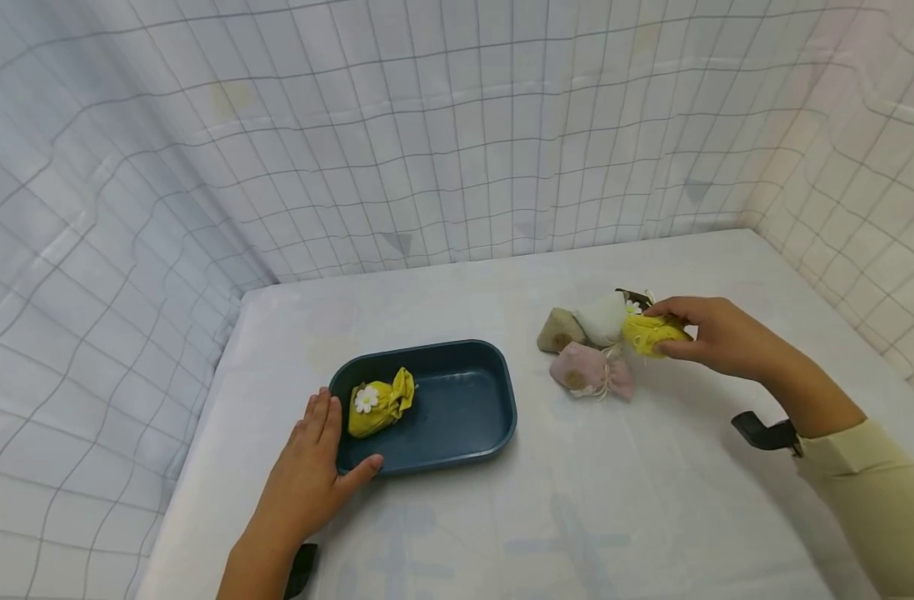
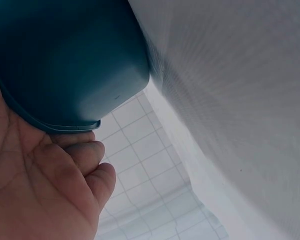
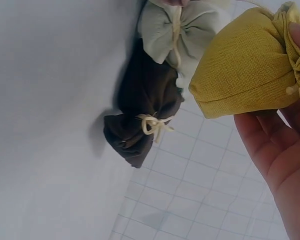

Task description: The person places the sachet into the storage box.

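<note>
Two hands are at work over a white tabletop (image 1: 614,500) hemmed in by a grid-patterned cloth backdrop (image 1: 427,150). Taking the dark blue tray (image 1: 464,400) as the landmark: the left hand (image 1: 307,475) lies flat against its near-left corner, fingers straight along the left wall and the thumb resting on the front rim, so it touches the tray without curling round it. The left wrist view shows the same contact from below, with the palm (image 2: 35,190) against the tray's rounded outer corner (image 2: 80,75).

Inside the tray, at its left end, lies a yellow pouch with a white flower (image 1: 377,404), tied neck pointing toward the tray's middle.

Well to the right of the tray, the right hand (image 1: 715,333) has its fingers and thumb curled round a second yellow pouch (image 1: 650,333), held just off the tabletop; the right wrist view shows that pouch (image 3: 250,70) pinched at its gathered neck by the fingers (image 3: 285,150). Just beside it, on the side toward the tray, sit a white pouch (image 1: 601,318), a tan pouch (image 1: 557,332) and a pink pouch (image 1: 587,371), bunched together and touching. A dark brown pouch (image 3: 140,115) with a cream tie lies behind the white one, farther from the tray's front edge.
</note>
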`<state>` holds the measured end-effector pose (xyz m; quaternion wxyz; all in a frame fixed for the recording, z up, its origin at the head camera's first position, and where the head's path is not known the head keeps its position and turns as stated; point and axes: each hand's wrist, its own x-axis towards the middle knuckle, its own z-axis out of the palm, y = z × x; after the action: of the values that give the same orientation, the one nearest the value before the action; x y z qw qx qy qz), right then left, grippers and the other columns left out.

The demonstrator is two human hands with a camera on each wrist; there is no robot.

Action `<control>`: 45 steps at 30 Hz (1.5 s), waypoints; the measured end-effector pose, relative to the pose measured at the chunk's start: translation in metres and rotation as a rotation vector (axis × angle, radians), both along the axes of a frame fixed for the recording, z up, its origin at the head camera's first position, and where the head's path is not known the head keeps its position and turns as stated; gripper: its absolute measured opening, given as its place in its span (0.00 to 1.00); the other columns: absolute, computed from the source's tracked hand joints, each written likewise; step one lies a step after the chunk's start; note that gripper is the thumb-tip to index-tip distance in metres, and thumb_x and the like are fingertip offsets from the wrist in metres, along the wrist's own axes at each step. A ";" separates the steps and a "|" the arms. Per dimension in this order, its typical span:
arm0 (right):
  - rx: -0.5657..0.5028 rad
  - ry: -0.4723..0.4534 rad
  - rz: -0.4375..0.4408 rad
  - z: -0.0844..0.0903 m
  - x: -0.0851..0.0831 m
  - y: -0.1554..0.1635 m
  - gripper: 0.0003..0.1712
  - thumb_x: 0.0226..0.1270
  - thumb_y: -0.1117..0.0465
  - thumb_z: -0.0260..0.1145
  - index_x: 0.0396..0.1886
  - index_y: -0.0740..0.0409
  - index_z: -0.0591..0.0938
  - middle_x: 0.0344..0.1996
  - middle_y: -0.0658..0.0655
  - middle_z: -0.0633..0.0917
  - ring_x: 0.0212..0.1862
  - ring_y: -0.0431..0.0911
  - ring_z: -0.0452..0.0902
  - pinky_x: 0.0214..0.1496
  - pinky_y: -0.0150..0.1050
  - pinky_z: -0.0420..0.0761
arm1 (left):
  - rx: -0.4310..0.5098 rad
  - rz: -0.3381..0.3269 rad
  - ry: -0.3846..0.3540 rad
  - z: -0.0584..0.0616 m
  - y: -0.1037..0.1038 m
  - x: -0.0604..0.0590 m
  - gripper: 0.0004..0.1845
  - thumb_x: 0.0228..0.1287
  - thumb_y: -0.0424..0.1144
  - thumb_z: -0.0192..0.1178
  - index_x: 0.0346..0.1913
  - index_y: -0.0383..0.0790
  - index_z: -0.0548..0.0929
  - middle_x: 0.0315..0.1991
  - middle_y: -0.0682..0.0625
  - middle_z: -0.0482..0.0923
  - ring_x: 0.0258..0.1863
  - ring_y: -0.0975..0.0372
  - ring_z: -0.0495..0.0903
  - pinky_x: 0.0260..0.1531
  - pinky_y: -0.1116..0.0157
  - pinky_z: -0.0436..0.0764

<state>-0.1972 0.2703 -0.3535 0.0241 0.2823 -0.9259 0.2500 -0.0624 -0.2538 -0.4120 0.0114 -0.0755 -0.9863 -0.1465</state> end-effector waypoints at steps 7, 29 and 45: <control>-0.002 -0.025 0.004 0.008 -0.005 -0.005 0.20 0.61 0.64 0.74 0.53 0.55 0.83 0.41 0.49 0.84 0.39 0.43 0.75 0.39 0.37 0.78 | -0.006 0.000 0.006 0.000 0.001 -0.001 0.57 0.63 0.68 0.58 0.75 0.23 0.51 0.77 0.31 0.44 0.76 0.41 0.44 0.69 0.39 0.55; -0.057 -0.040 0.114 0.019 -0.024 -0.038 0.20 0.63 0.65 0.72 0.55 0.57 0.82 0.46 0.50 0.84 0.42 0.44 0.76 0.43 0.35 0.78 | 0.000 0.008 -0.009 0.000 -0.001 0.001 0.57 0.62 0.67 0.60 0.76 0.24 0.51 0.77 0.32 0.44 0.77 0.42 0.43 0.69 0.39 0.54; -0.088 -0.109 0.214 0.027 -0.036 -0.082 0.22 0.63 0.64 0.71 0.57 0.59 0.81 0.49 0.52 0.84 0.44 0.46 0.77 0.45 0.41 0.82 | 0.003 0.011 -0.014 0.000 0.000 0.000 0.57 0.62 0.66 0.60 0.76 0.24 0.51 0.78 0.32 0.43 0.77 0.42 0.43 0.69 0.39 0.54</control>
<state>-0.2335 0.1886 -0.3263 -0.0406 0.3641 -0.8786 0.3064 -0.0621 -0.2543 -0.4117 0.0056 -0.0689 -0.9865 -0.1482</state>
